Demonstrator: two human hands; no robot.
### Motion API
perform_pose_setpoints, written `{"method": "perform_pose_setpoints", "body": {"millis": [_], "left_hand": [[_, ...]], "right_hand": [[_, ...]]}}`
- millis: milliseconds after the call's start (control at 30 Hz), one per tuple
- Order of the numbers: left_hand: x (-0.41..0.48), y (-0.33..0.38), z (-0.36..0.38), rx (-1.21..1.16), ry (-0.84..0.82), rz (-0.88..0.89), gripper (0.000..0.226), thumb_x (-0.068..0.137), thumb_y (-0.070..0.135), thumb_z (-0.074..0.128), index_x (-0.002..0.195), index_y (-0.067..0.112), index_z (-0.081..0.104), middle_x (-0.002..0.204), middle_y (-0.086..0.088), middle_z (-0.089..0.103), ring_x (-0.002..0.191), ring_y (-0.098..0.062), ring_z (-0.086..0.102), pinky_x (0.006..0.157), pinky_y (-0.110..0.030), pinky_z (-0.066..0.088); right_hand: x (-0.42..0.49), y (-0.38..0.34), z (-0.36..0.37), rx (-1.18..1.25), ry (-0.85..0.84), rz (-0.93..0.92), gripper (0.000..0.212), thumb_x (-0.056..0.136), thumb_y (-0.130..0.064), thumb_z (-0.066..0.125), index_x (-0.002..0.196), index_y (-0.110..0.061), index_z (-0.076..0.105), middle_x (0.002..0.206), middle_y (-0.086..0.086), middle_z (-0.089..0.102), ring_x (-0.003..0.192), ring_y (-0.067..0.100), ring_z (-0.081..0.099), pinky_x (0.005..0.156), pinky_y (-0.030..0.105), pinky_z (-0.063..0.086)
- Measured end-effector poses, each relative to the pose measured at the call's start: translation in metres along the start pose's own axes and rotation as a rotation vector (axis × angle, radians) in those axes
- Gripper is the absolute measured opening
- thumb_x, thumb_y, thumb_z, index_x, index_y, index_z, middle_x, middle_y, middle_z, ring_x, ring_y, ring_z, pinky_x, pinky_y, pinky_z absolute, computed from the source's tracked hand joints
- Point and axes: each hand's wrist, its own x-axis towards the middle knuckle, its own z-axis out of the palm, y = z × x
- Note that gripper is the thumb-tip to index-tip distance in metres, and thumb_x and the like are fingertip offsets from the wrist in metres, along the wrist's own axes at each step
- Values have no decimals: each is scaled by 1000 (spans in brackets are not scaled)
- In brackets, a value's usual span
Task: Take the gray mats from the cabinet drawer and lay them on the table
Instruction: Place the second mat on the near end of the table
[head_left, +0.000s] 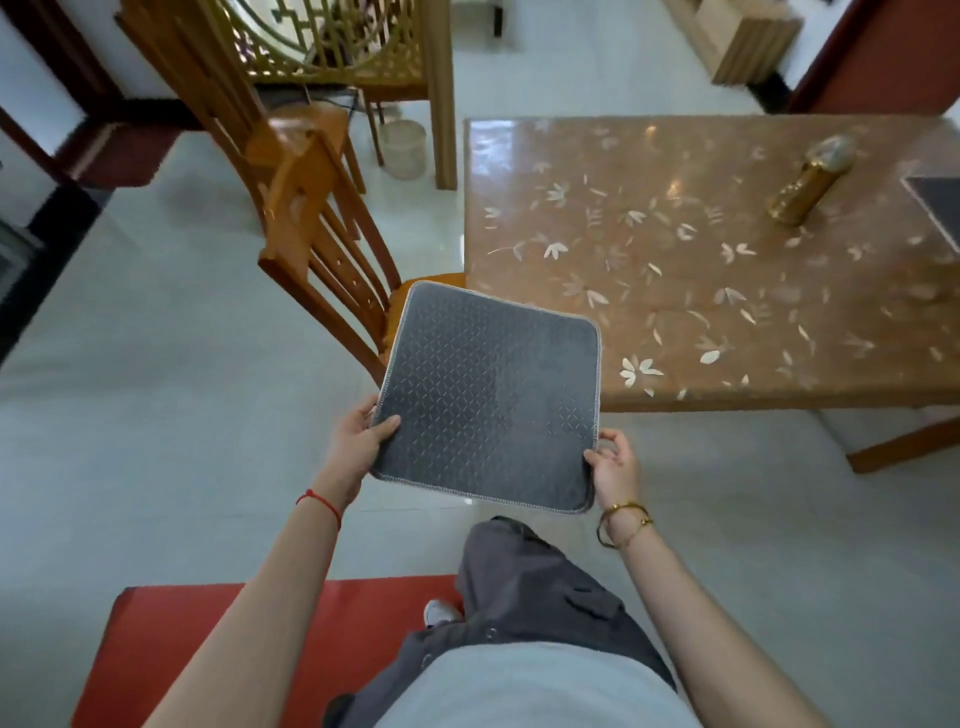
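I hold a square gray mat (491, 395) with a light stitched border flat in front of me, above the floor. My left hand (361, 441) grips its near left corner and my right hand (613, 465) pinches its near right corner. The mat's far edge overlaps the near left corner of the brown table (701, 270) with a leaf pattern. Another dark gray mat (937, 205) lies on the table at the far right, cut off by the frame. The cabinet drawer is out of view.
A gold cylindrical object (808, 182) lies on the table. A wooden chair (322, 244) stands at the table's left end, with a wooden screen (332, 47) and a small bin (402, 148) behind it. A red mat (270, 639) lies on the floor by my feet.
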Motion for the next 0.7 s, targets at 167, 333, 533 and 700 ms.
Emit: {"method": "perform_pose_setpoints", "body": {"millis": [167, 333, 533, 700], "left_hand": [[48, 34, -21, 103, -56, 35, 36, 101, 13, 49, 136, 19, 55, 125, -2, 60, 106, -23, 58, 102, -52, 46], [113, 69, -34, 184, -122, 69, 36, 101, 12, 48, 136, 19, 55, 125, -2, 61, 108, -21, 59, 102, -47, 47], [204, 124, -45, 276, -222, 114, 35, 101, 11, 48, 135, 19, 55, 130, -4, 59, 117, -23, 57, 106, -47, 44], [265, 162, -46, 327, -329, 145, 35, 100, 10, 49, 134, 19, 55, 125, -2, 58, 109, -17, 55, 104, -46, 45]], "right_hand": [[11, -9, 38, 9, 70, 23, 28, 85, 8, 54, 102, -16, 54, 92, 13, 63, 87, 24, 58, 74, 29, 44], [38, -26, 84, 35, 174, 44, 26, 85, 7, 54, 99, -14, 53, 82, -1, 59, 82, 21, 56, 75, 31, 42], [81, -58, 147, 141, 277, 85, 27, 87, 9, 51, 95, -17, 52, 92, 2, 63, 80, 19, 59, 64, 26, 45], [101, -81, 179, 155, 353, 112, 30, 86, 13, 49, 86, -17, 51, 79, -6, 61, 70, 12, 56, 60, 20, 43]]}}
